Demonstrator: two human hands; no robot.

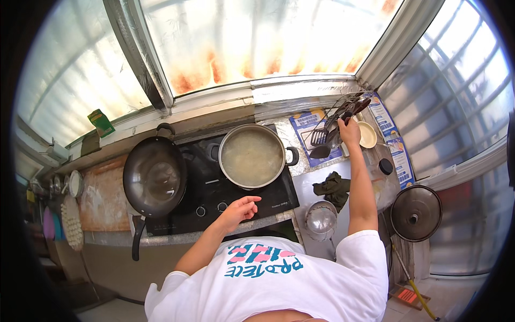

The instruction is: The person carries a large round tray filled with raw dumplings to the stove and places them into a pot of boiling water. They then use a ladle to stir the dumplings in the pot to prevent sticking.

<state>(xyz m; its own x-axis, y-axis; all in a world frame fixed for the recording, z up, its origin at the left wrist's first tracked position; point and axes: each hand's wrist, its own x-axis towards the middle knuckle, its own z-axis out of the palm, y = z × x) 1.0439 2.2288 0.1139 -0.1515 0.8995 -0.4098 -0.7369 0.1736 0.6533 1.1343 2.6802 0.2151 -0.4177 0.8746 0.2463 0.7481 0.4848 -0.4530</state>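
Note:
My left hand [241, 211] hovers over the front of the black cooktop [212, 185], holding nothing, with its index finger stretched out and the others loosely bent. Just beyond it, a steel pot [253, 156] of cloudy, pale liquid stands on the right burner. My right hand [350, 131] reaches to the back right corner, its fingers closed around a dark-handled utensil [347, 115] among other kitchen tools. The utensil's working end is hard to tell apart. A black slotted turner [319, 136] and a dark flat-ended tool [320, 152] lie just left of that hand.
A black wok [155, 177] sits left of the pot, its handle over the counter edge. Right of the cooktop are a metal strainer [321, 220], a dark cloth [333, 189] and a cream bowl [367, 134]. A dark lid [416, 213] stands at far right, a wooden board [104, 196] at left.

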